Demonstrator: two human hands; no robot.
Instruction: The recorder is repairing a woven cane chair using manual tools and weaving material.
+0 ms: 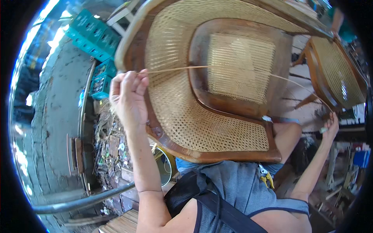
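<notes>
A wooden armchair (217, 157) with woven cane panels lies in front of me. Its curved cane back (217, 132) wraps around a seat with a partly woven square cane panel (241, 83). My left hand (130, 95), raised over the chair's left rim, pinches one end of a thin cane strand (167, 70). The strand runs across the seat panel and on to the far right. There my right hand (330, 126), arm stretched out, closes on the strand's other stretch. A small pale thing shows at its fingers, too small to name.
Another cane chair (338, 72) stands at the right, near another person's arm (337, 19). Teal crates (95, 35) are stacked at the upper left. A bucket (168, 165) holding strands sits below the armchair. Debris (110, 141) lies along the left wall. Yellow-handled pliers (267, 178) hang at my waist.
</notes>
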